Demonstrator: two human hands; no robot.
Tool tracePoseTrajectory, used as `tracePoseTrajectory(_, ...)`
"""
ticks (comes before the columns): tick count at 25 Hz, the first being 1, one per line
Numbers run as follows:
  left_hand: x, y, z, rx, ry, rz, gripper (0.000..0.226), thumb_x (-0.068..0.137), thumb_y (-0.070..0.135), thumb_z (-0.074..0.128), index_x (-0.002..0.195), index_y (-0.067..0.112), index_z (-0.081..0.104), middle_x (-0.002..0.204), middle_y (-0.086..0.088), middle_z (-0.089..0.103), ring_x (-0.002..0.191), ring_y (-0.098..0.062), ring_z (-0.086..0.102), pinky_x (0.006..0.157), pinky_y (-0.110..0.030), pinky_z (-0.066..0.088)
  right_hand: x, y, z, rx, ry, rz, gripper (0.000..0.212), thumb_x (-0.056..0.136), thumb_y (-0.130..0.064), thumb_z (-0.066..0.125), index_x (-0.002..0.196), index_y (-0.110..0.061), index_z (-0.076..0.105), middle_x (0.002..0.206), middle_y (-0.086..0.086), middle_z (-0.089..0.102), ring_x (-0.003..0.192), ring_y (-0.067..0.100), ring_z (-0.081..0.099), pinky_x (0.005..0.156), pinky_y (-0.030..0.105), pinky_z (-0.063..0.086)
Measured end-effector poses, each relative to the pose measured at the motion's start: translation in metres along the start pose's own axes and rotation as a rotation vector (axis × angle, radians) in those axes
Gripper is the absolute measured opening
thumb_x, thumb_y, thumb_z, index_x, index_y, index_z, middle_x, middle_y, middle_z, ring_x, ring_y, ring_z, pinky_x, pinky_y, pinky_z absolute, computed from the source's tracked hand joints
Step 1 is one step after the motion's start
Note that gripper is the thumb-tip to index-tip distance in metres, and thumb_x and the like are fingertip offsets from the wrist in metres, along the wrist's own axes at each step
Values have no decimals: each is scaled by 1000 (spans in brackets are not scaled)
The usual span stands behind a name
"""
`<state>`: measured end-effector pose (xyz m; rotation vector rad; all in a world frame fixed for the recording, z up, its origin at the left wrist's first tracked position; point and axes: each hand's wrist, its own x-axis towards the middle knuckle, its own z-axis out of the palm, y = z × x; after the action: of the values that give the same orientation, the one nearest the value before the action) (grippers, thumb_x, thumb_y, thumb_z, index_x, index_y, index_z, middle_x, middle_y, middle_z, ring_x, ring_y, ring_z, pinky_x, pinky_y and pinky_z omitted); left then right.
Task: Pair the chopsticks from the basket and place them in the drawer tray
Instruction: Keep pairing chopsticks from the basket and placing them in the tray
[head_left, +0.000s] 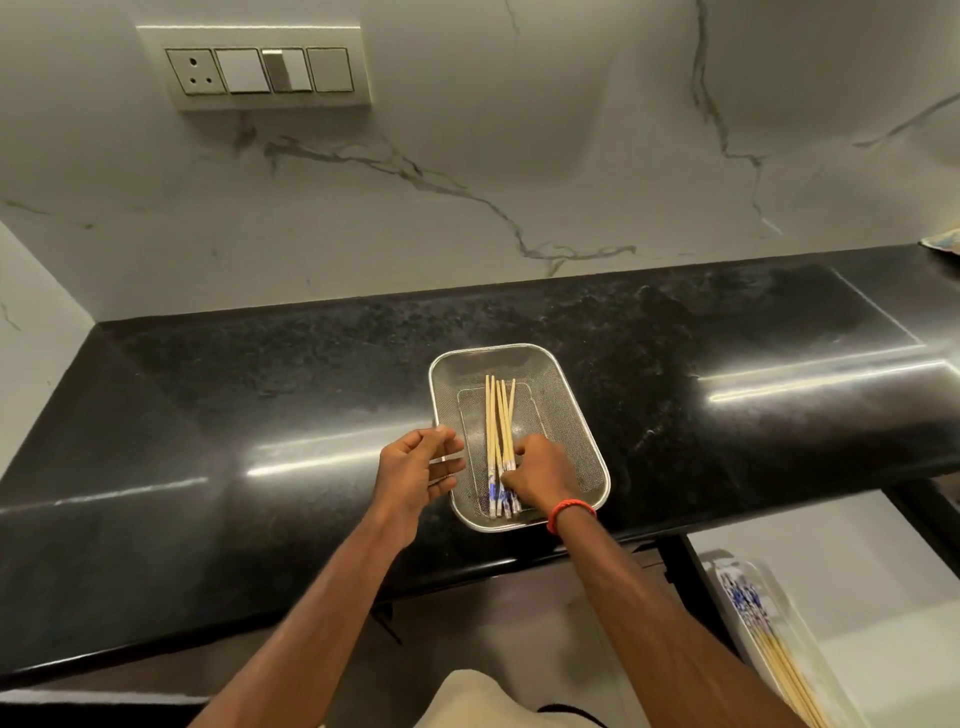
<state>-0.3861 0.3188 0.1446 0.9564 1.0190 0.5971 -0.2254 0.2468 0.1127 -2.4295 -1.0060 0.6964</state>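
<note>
1. Lying in the basket (571, 374), several chopsticks (498, 421) are waiting under the right hand (540, 475), whose curled fingers are pinching their patterned ends.
2. The left hand (415, 467) is hovering just beside it, loosely curled, holding nothing.
3. Below-right of the right hand, the drawer tray (727, 571) is already carrying stored chopsticks (779, 660), so the job is looking partway done.
4. The bench (260, 415) is bearing the basket.

Both forearms reach fwd from bottom of view, bare, converging a bit. L hand (418, 467) sits side-on, palm facing R, fingers loosely curled w/ thumb on top, holding nothing. R hand (540, 475) is palm-down, knuckles up, fingers & thumb curled down, pinching the chopsticks (501, 441) near their painted ends. Red band (569, 513) round R wrist.
</note>
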Motion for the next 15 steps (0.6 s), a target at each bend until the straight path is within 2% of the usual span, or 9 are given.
tracePoseTrajectory(2, 0, 0, 2, -9, -18, 0, 19, 97, 28, 64, 103, 13, 74, 100, -7, 80, 92, -26, 76, 78, -37, 58, 0, 0, -2, -21, 10, 8, 10, 85, -16, 75, 93, -15, 69, 91, 4, 73, 80, 17, 69, 74, 32, 60)
tracePoseTrajectory(6, 0, 2, 5, 7, -36, 10, 21, 97, 29, 64, 104, 13, 74, 101, -7, 80, 91, -25, 76, 77, -36, 59, -4, -3, -4, -65, 33, -18, 5, 87, -13, 73, 90, -14, 69, 90, 4, 72, 82, 17, 68, 75, 30, 59)
tracePoseTrajectory(7, -1, 1, 6, 14, -40, 12, 21, 97, 30, 64, 105, 12, 74, 101, -6, 80, 92, -26, 76, 77, -36, 59, -6, -2, -6, -67, 36, -15, 6, 86, -14, 73, 85, -16, 68, 86, 3, 71, 77, 15, 67, 70, 28, 57)
tracePoseTrajectory(9, -2, 1, 8, 24, -49, 12, 23, 97, 31, 64, 106, 12, 73, 99, -4, 80, 93, -26, 76, 78, -36, 59, -7, 1, -11, -38, 58, 13, 23, 83, -19, 76, 67, -25, 61, 70, -3, 63, 62, 8, 60, 54, 23, 47)
tracePoseTrajectory(11, -2, 1, 11, 23, -59, 14, 23, 97, 32, 64, 105, 12, 74, 99, -5, 80, 93, -25, 76, 76, -34, 59, -7, 5, -18, 13, 70, 55, 29, 82, -25, 76, 58, -22, 60, 58, -5, 60, 54, 7, 57, 48, 23, 40)
tracePoseTrajectory(13, -2, 2, 16, 19, -71, 16, 23, 97, 32, 64, 104, 12, 74, 101, -8, 80, 88, -24, 76, 72, -33, 60, -7, 8, -24, 118, 70, 72, 24, 83, -24, 72, 61, -15, 68, 57, -1, 66, 53, 10, 60, 51, 26, 46)
tracePoseTrajectory(15, -3, 4, 20, 3, -85, 2, 25, 98, 33, 63, 104, 11, 74, 102, -12, 79, 80, -22, 75, 67, -32, 61, -9, 9, -31, 344, 85, 71, 13, 84, -18, 70, 72, -15, 73, 63, 0, 70, 54, 11, 60, 56, 30, 52)
